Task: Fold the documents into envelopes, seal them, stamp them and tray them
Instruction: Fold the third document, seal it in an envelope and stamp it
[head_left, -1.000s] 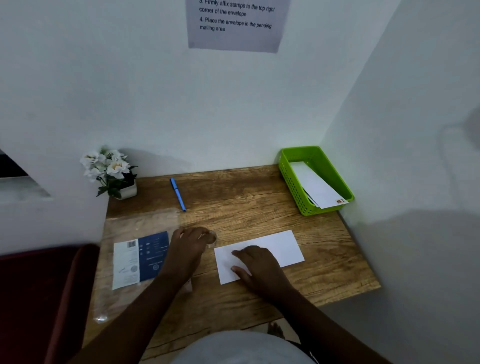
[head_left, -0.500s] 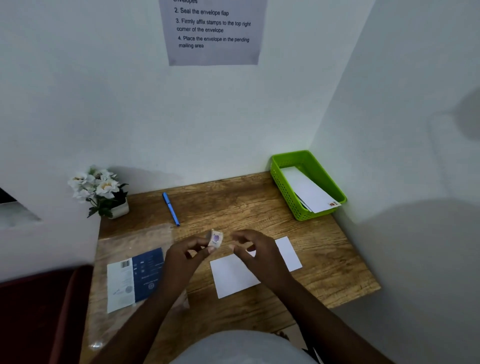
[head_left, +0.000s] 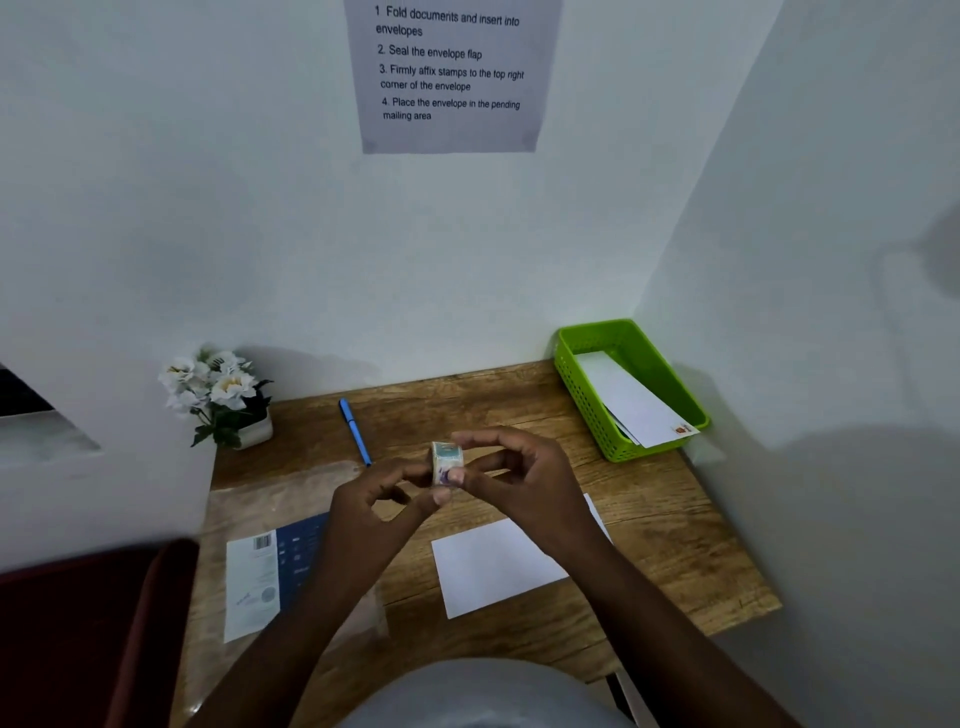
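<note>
Both hands meet above the counter (head_left: 649, 535) around a small stamp roll (head_left: 447, 462): the right hand (head_left: 519, 483) pinches it between thumb and fingers, and the left hand (head_left: 379, 504) touches its lower edge with curled fingertips, though whether the left truly grips it I cannot tell. Below them a white envelope (head_left: 498, 566) lies flat on the wood, partly hidden by the right wrist. Left of it lies a clear packet (head_left: 270, 577) with a blue-and-white insert. Behind are a blue pen (head_left: 355, 430) and a flower pot (head_left: 223, 400). In the far right corner a green tray (head_left: 582, 384) holds stamped envelopes (head_left: 634, 405).
</note>
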